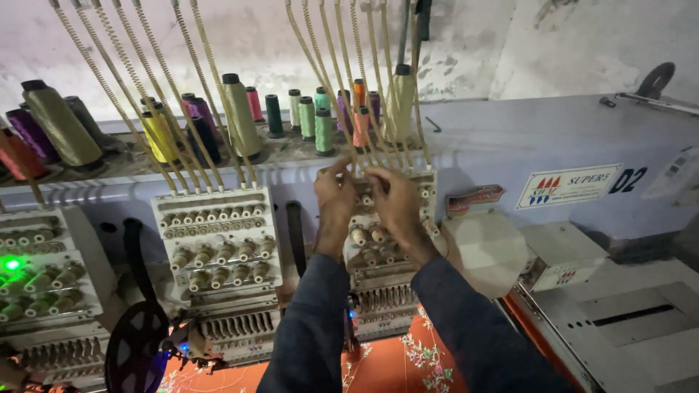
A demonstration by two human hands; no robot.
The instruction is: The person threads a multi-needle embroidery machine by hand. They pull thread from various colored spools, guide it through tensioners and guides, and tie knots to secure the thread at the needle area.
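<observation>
From the head camera, a long pale-grey embroidery machine (pixel 510 138) runs across the view in front of a rough, stained whitewashed wall (pixel 240 36). Its top shelf (pixel 291 149) is dusty and carries upright thread cones (pixel 237 113) in olive, yellow, purple, pink, green and orange, crowded from the shelf's left end to about its middle. Coiled cream guide tubes (pixel 145 94) slant down from the top edge to the heads below.

Both hands work at the upper edge of the middle tension head (pixel 378 240) — a cream panel studded with rows of knobs. The left hand (pixel 335 200) and the right hand (pixel 393 200) are raised side by side, almost touching, fingertips pinched together where the tubes meet the panel; what they grip is too fine to make out, likely a thread. Dark blue sleeves (pixel 313 327) rise from the bottom edge.

A matching head (pixel 218 240) sits to the left, and a third at the left edge shows a green light (pixel 12 264). Below the heads lies orange cloth (pixel 393 364) with floral stitching. At the right end a label plate (pixel 568 185) is fixed to the machine's front.
</observation>
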